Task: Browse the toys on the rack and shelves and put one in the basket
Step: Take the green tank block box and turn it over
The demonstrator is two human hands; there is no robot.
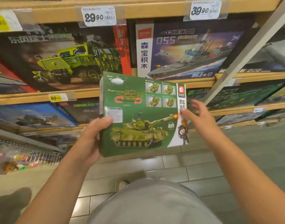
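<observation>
- The green tank box point(143, 115) is held up in front of the shelves point(90, 92).
- The left hand point(91, 138) grips the box's left edge, thumb on its face.
- The right hand point(198, 115) is spread loose at the box's right edge, holding nothing.
- Above the box stand a truck box point(61, 57) and a warship box point(191, 50).

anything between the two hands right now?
Head view: the green tank box lies between; left hand grips its left edge, right hand open at its right edge.

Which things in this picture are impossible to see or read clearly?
Head view:
- Basket: not in view at all.
- Right hand: motion blur; whether it touches the green box is unclear.
- Yellow price tag: cut off by the left edge.
- Small print on the 29.90 tag: too small.
- Lower-shelf boxes: blurred titles.
</observation>
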